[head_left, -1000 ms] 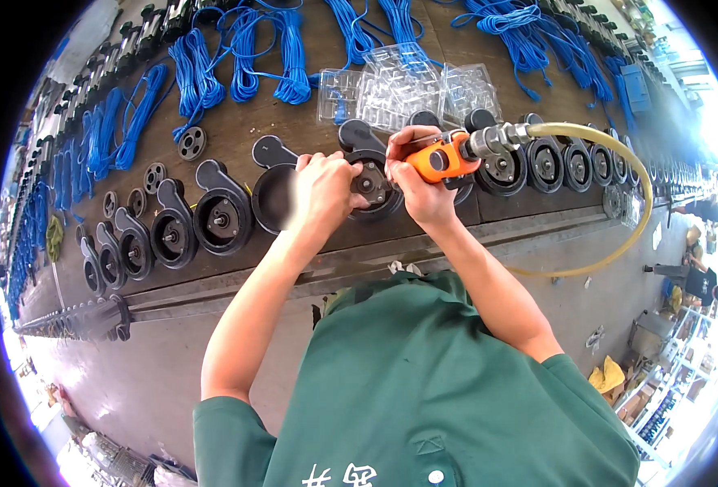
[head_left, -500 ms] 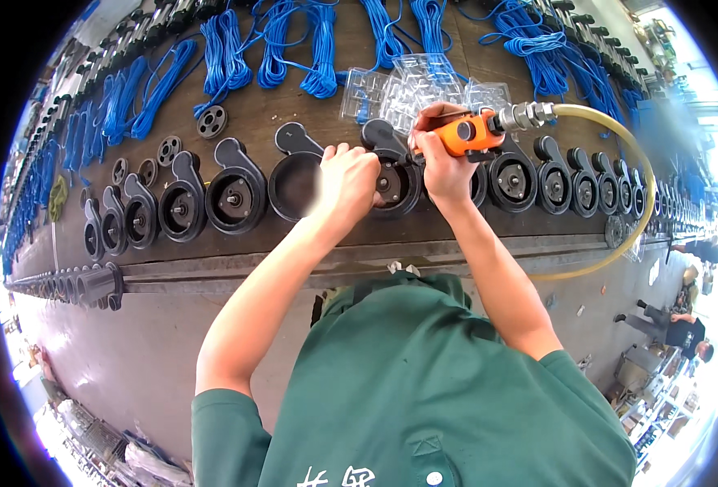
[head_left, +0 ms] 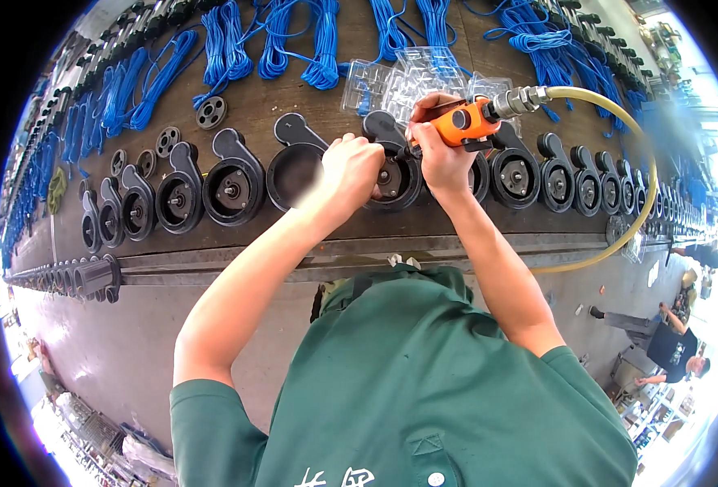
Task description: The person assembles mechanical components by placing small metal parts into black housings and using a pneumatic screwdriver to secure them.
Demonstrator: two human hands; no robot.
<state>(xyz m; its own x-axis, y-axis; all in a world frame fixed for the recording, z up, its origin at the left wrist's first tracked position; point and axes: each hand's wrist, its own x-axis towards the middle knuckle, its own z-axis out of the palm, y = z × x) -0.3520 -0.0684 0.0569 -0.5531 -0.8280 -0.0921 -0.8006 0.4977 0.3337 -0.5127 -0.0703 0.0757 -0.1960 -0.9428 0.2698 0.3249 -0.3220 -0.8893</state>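
My right hand (head_left: 442, 166) is wrapped round an orange air screwdriver (head_left: 466, 123), which lies nearly level with its tip pointing left. A metal coupling (head_left: 521, 101) joins the tool to a yellowish hose (head_left: 643, 134). The tip is over a black round housing (head_left: 408, 191) with a metal shaft in its middle; whether it touches a screw is hidden. My left hand (head_left: 344, 177) is closed on the left rim of that housing, fingers curled, with some fingertips hidden. Just left stands another black housing (head_left: 286, 174), its inside blurred.
Similar black housings (head_left: 233, 191) line the bench (head_left: 294, 235) on both sides. Behind them lie clear plastic trays (head_left: 424, 81), blue cable bundles (head_left: 324, 49) and spoked black wheels (head_left: 211, 112). The hose arcs round my right side. Another person (head_left: 671, 345) is at the far right.
The screwdriver has tipped slightly and shifted a little left, with its tip lower at the housing. My left elbow has swung outward. The person at the right has moved.
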